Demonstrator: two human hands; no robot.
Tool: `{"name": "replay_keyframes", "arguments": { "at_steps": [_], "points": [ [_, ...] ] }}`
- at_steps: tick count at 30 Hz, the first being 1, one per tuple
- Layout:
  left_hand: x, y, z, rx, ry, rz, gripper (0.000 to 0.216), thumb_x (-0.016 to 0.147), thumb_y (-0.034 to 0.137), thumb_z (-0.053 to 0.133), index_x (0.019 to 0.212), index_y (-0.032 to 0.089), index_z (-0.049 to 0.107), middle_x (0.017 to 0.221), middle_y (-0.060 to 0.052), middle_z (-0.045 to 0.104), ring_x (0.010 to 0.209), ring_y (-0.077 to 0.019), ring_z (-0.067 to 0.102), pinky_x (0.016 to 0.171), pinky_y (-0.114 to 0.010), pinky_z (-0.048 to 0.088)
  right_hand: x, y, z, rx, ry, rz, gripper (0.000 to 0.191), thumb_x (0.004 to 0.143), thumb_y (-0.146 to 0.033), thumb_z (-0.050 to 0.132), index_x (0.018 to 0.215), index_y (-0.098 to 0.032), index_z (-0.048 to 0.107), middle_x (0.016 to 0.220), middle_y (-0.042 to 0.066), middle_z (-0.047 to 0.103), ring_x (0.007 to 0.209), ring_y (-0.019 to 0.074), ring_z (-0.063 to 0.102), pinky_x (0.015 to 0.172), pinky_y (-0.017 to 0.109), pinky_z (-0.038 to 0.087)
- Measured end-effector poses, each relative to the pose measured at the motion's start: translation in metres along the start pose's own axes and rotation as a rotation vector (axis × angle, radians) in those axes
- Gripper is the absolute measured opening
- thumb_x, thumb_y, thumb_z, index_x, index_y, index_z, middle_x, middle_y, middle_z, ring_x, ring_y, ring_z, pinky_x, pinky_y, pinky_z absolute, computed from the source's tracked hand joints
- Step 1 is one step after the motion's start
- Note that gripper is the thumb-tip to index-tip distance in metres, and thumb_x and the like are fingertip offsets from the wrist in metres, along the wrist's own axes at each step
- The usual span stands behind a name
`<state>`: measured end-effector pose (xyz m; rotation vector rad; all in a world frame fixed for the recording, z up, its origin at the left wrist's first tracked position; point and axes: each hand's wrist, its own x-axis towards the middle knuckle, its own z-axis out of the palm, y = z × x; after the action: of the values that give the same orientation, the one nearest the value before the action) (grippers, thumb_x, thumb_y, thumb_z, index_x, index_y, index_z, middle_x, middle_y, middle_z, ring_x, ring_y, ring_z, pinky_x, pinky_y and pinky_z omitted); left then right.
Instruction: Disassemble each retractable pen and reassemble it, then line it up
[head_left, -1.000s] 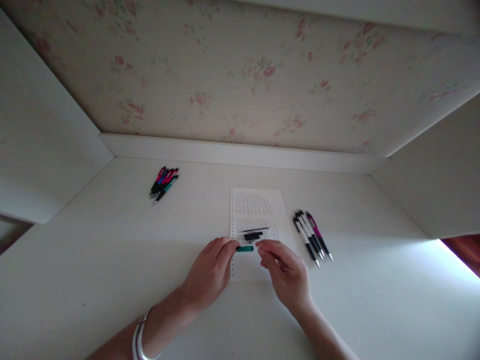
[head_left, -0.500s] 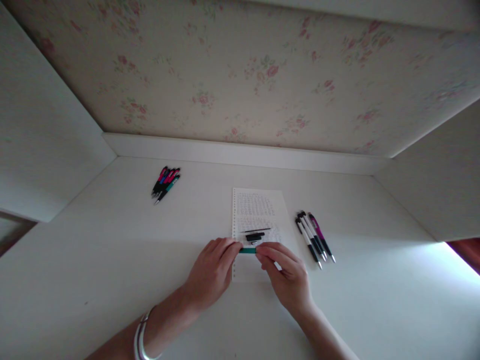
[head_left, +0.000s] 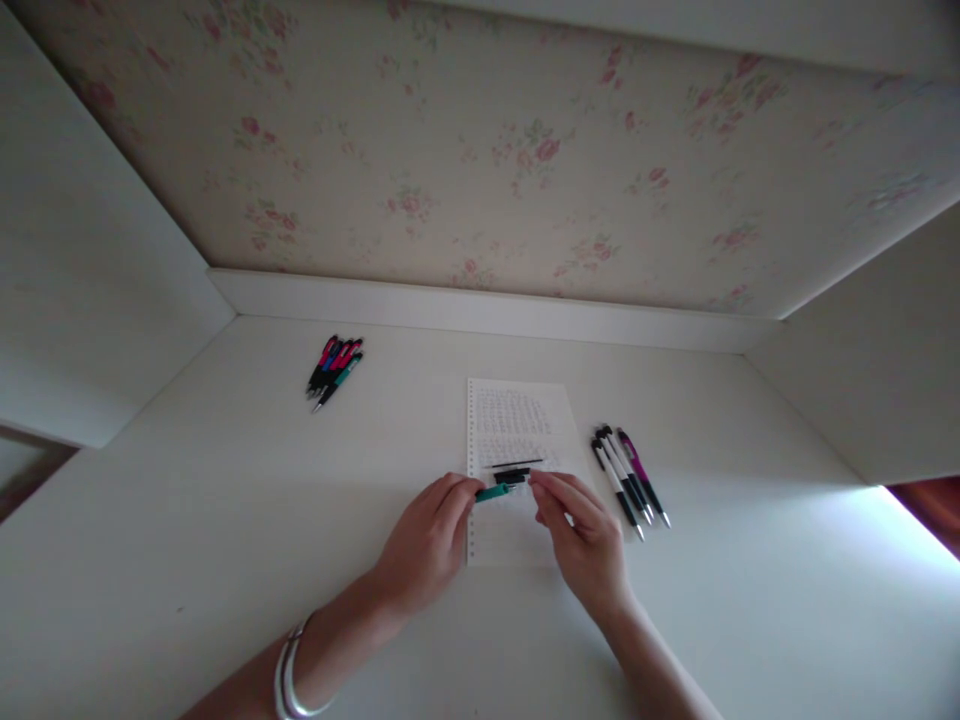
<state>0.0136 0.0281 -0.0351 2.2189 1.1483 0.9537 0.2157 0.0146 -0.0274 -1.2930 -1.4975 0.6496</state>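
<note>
My left hand (head_left: 427,530) is closed on one end of a teal pen barrel (head_left: 492,493), which points right and slightly up over a sheet of paper (head_left: 510,540). Opposite the barrel's free end, the thumb and fingers of my right hand (head_left: 585,535) are pinched together. Whatever they hold is too small to make out. Just beyond the barrel, black pen parts (head_left: 511,475) lie on the handwritten sheet. A thin dark pen refill (head_left: 517,463) rests above them.
Several pens with pink, blue and teal barrels (head_left: 334,368) lie in a bunch at the far left. To the right of the paper are white-and-black pens (head_left: 619,475) and a purple one (head_left: 637,465). White panels and a floral wall (head_left: 480,150) enclose the white desk (head_left: 300,500).
My right hand has come off the teal barrel and shifted slightly right and up. The barrel, still in my left hand, has tilted so its free end is higher.
</note>
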Motion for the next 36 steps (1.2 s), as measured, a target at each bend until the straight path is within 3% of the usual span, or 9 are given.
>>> {"name": "replay_keyframes", "arguments": {
  "at_steps": [5,10,16,21,24,28,33,36],
  "points": [
    [0.001,-0.002,0.000,0.021,0.022,-0.023,0.024,0.098,0.011,0.040,0.114,0.020,0.056,0.104,-0.007,0.064,0.098,-0.0207,0.061,0.088,-0.037,0.052,0.004,-0.007,-0.005,-0.108,-0.044,0.032,0.015,0.092,-0.027,0.059,0.100,-0.022,0.072,0.095,0.006,0.070,0.069,0.0147,0.065,0.052,0.024,0.055],
    [0.002,-0.004,0.000,0.016,0.056,-0.060,0.020,0.099,0.012,0.038,0.109,0.018,0.055,0.099,-0.007,0.062,0.095,-0.0200,0.060,0.086,-0.036,0.052,-0.005,-0.010,-0.011,-0.428,-0.247,-0.153,0.023,0.090,-0.027,0.062,0.111,-0.023,0.070,0.102,0.009,0.069,0.089,0.0227,0.066,0.076,0.036,0.058],
    [0.002,-0.004,0.000,0.005,0.057,-0.061,0.019,0.100,0.014,0.038,0.106,0.018,0.055,0.097,-0.006,0.062,0.092,-0.0196,0.060,0.084,-0.035,0.051,-0.008,0.003,-0.024,-0.502,-0.278,-0.008,0.023,0.091,-0.028,0.061,0.110,-0.022,0.071,0.098,0.007,0.069,0.077,0.0192,0.067,0.068,0.030,0.056],
    [0.003,-0.004,0.000,0.024,0.056,-0.047,0.019,0.099,0.013,0.039,0.106,0.018,0.056,0.097,-0.007,0.063,0.092,-0.0201,0.060,0.084,-0.036,0.052,-0.005,0.007,-0.026,-0.468,-0.363,0.002,0.017,0.092,-0.024,0.060,0.087,-0.025,0.077,0.091,0.004,0.069,0.074,0.0172,0.067,0.068,0.029,0.054],
    [0.003,-0.005,0.000,0.044,0.040,-0.025,0.020,0.099,0.012,0.039,0.108,0.018,0.056,0.100,-0.007,0.063,0.095,-0.0202,0.060,0.086,-0.037,0.052,-0.004,0.000,-0.024,-0.359,-0.326,0.000,0.015,0.092,-0.024,0.061,0.087,-0.024,0.076,0.089,0.003,0.072,0.078,0.0175,0.069,0.072,0.029,0.055],
    [0.000,-0.003,0.001,0.131,-0.046,0.058,0.024,0.098,0.012,0.042,0.117,0.019,0.056,0.107,-0.008,0.063,0.098,-0.0226,0.059,0.088,-0.040,0.051,-0.005,-0.012,-0.016,-0.151,-0.179,-0.029,0.011,0.090,-0.023,0.063,0.093,-0.024,0.074,0.091,0.003,0.075,0.083,0.0173,0.071,0.076,0.027,0.057],
    [-0.003,-0.001,0.000,0.191,-0.126,0.129,0.026,0.097,0.011,0.044,0.117,0.018,0.057,0.105,-0.009,0.064,0.095,-0.0238,0.059,0.085,-0.041,0.052,-0.010,-0.012,-0.009,-0.037,-0.030,0.145,0.009,0.085,-0.027,0.069,0.092,-0.026,0.075,0.089,0.001,0.077,0.080,0.0177,0.073,0.073,0.027,0.059],
    [-0.003,-0.001,0.000,0.189,-0.123,0.122,0.025,0.096,0.010,0.044,0.116,0.018,0.057,0.105,-0.008,0.064,0.094,-0.0236,0.059,0.084,-0.040,0.052,-0.011,-0.010,-0.010,-0.028,-0.014,0.173,0.006,0.083,-0.029,0.072,0.086,-0.027,0.076,0.087,0.001,0.078,0.080,0.0178,0.073,0.074,0.027,0.059]
  ]
}}
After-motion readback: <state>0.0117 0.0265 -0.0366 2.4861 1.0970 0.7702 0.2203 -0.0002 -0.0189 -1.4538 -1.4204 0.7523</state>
